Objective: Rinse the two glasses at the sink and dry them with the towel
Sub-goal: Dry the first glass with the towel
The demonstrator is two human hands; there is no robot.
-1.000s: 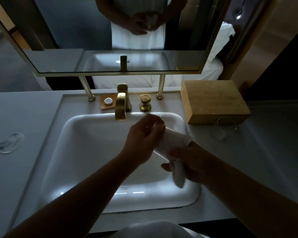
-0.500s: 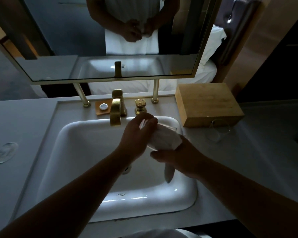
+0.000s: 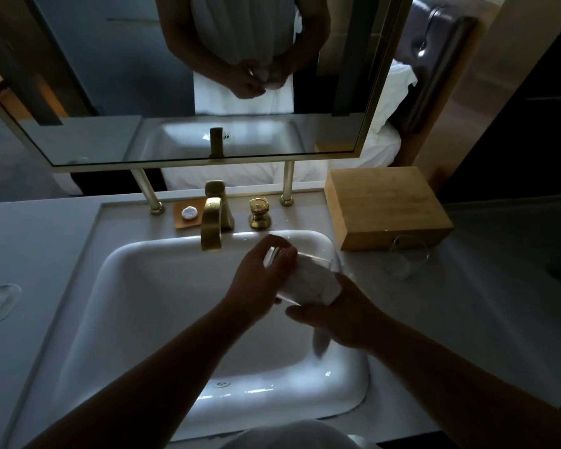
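over sink [image 3: 162,286]: left hand [image 3: 256,286] fingers curled around glass [image 3: 274,258]; right hand [image 3: 340,314] gripping white towel [image 3: 311,283] stuffed into it. second glass [image 3: 407,259] on counter beside wooden box [image 3: 386,205].

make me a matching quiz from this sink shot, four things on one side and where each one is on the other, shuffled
Things:
1. towel
2. spare glass
3. soap
4. wooden box

Places:
A. on the small tray left of the faucet
B. on the counter right of the sink, by the mirror
C. bunched between both hands over the basin
D. on the counter in front of the box

Pairs: 1-C, 2-D, 3-A, 4-B
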